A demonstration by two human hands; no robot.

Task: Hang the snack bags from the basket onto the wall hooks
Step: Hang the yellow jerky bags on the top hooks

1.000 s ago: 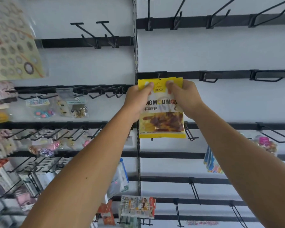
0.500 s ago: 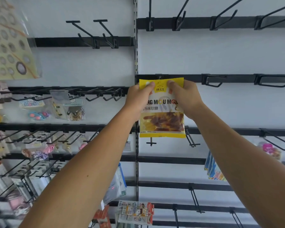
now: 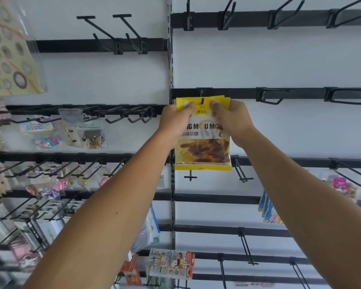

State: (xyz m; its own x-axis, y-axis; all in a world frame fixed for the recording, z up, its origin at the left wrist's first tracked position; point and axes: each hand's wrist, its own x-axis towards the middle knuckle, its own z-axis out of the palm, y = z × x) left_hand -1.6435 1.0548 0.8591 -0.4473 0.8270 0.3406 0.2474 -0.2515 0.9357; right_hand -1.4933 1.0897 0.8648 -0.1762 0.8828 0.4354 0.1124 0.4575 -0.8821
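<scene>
A yellow snack bag (image 3: 203,151) with dark candy pictured on it hangs flat against the white wall. My left hand (image 3: 175,122) pinches its upper left corner and my right hand (image 3: 231,122) pinches its upper right corner. The tip of a black wall hook (image 3: 202,100) pokes through the hole in the bag's top edge, between my thumbs. The hook is fixed to the black rail (image 3: 238,93) just above. More than one bag edge shows at the top. The basket is out of view.
Bare black hooks (image 3: 271,97) line the rails to the right, above and below. Small packaged goods (image 3: 83,130) hang on crowded hooks to the left. A carded pack (image 3: 171,264) hangs low in the middle, and colourful packs (image 3: 269,209) hang at the lower right.
Both hands have kept their hold on the bag's top corners. The hook's tip now shows through the bag's hole, where before the top edge was unbroken.
</scene>
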